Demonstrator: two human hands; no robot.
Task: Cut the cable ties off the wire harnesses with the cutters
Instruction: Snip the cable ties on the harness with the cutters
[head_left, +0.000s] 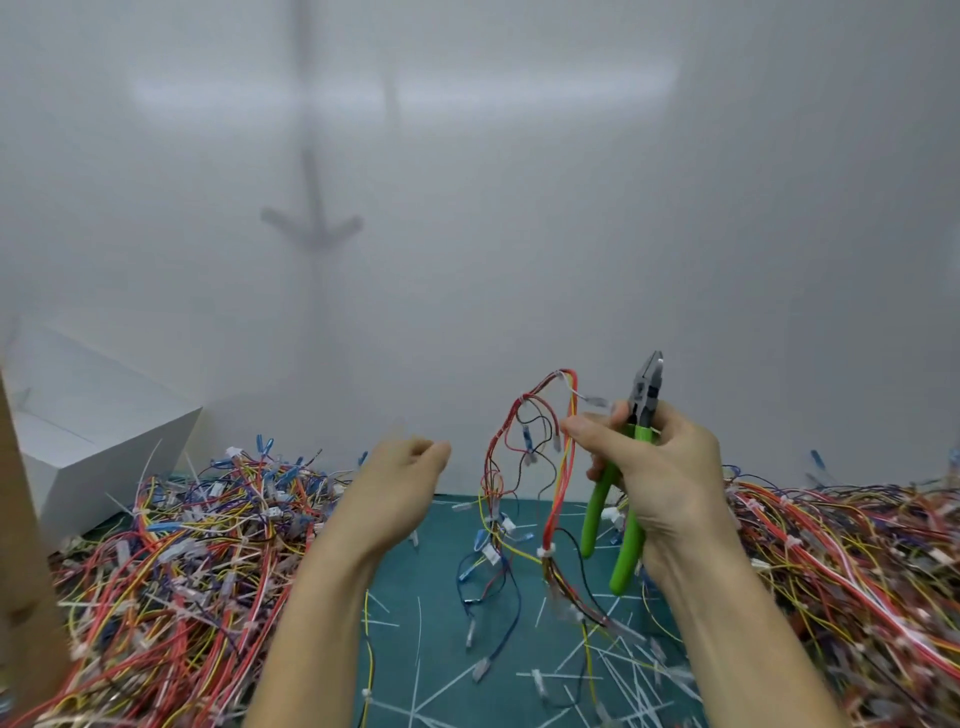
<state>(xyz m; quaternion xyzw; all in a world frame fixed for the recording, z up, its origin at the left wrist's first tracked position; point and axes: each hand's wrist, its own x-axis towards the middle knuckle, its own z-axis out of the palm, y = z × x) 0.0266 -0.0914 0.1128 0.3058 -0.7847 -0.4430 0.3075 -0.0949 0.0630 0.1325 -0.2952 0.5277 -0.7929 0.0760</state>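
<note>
My right hand grips the green-handled cutters, jaws pointing up, and with its fingertips also pinches a wire harness of red, yellow and black wires. The harness hangs down over the green mat, a white cable tie still round its lower stem. My left hand hovers to the left of the harness, fingers loosely curled, holding nothing.
Big heaps of coloured harnesses lie on the left and right. Cut white tie pieces litter the mat. A white box stands at the back left, a brown board at the left edge.
</note>
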